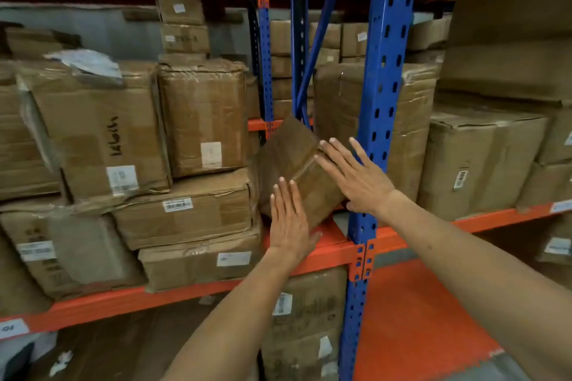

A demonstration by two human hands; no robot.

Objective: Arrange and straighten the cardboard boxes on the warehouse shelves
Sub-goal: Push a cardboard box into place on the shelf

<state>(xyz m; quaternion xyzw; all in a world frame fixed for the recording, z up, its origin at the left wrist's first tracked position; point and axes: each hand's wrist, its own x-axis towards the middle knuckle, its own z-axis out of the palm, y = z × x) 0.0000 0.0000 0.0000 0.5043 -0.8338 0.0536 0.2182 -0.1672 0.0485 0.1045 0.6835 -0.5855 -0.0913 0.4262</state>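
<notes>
A small brown taped cardboard box (291, 155) stands tilted on the orange shelf beam (328, 252), wedged between the stacked boxes on the left and the blue upright (383, 102). My left hand (289, 221) lies flat against the box's lower front face, fingers straight and together. My right hand (356, 175) presses flat on the box's right side, fingers spread, thumb under its lower right corner. Neither hand grips it; both palms rest on it.
Large wrapped cartons (201, 114) and flattened boxes (182, 210) are stacked left of the small box. More cartons (476, 161) fill the right bay behind the upright. Boxes (303, 322) sit on the level below. An orange floor patch (414, 318) lies at lower right.
</notes>
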